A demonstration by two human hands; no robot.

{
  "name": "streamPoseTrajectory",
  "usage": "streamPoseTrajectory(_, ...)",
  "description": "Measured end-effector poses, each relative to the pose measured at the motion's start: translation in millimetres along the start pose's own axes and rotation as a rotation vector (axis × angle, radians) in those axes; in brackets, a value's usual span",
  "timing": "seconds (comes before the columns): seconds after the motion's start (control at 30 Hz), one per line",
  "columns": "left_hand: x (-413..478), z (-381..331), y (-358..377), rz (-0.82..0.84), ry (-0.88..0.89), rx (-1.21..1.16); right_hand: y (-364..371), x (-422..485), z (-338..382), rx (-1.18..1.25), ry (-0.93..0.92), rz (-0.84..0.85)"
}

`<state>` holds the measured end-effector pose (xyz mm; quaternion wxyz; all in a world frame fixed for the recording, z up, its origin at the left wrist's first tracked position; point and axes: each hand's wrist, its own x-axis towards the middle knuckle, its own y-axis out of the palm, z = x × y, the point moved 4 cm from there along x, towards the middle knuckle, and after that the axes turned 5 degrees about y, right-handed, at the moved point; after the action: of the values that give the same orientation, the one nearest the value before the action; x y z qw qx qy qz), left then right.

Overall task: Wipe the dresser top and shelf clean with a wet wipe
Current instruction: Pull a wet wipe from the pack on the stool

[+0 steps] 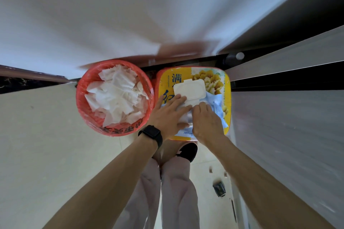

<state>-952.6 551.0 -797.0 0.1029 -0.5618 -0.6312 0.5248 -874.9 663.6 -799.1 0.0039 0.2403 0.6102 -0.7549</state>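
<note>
Yellow printed material, tin or cardboard, I cannot say which, makes the box (pixel 227 87) that stands on the floor (pixel 46 135) and carries the wet wipe pack (pixel 216 103), so the pack lies raised, within reach of the person bending over it. Its white lid (pixel 189 89) is flipped back, away from the body, which leaves the opening free. The left hand (pixel 167 115), a black watch (pixel 151 134) on its wrist, lies flat on the pack with straight fingers; I judge it holds the pack down so that it does not lift when a wipe is drawn. The right hand (pixel 206 122) bends its fingers down at the opening, but the tips are hidden, so I cannot tell if they pinch a wipe. Just beside the box, a red basket (pixel 81 102) holds crumpled used wipes (pixel 115 96), close for throwing away. I cannot surely make out the dresser.
</note>
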Motion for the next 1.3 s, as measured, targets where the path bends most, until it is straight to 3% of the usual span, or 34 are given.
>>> streamPoseTrajectory(0.1,0.7,-1.2,-1.9,0.031,0.003,0.001,9.5,-6.1,-14.2,0.060,-0.124,-0.017)
streamPoseTrajectory(0.43,1.5,-12.2,4.6,0.033,0.015,0.041,2.2,-9.0,-19.4,0.179,-0.049,0.165)
streamPoseTrajectory(0.53,2.1,-12.8,3.7,0.031,0.017,0.051,-3.1,-8.9,-18.8,0.315,-0.026,0.188)
streamPoseTrajectory(0.73,1.2,-13.0,3.7,0.015,0.014,0.040,-7.0,-25.3,-23.5,0.503,0.113,-0.007)
streamPoseTrajectory(0.93,1.0,-13.7,2.5,0.014,0.010,0.049,-4.1,-21.1,-21.3,0.482,0.086,-0.069)
streamPoseTrajectory(1.17,2.3,-13.3,1.9,0.029,0.006,0.060,-35.6,-43.2,-18.4,0.738,0.228,-0.130)
streamPoseTrajectory(1.3,1.3,-13.5,1.1,0.041,0.015,0.088,-58.4,-71.2,-23.8,1.007,0.595,-0.193)
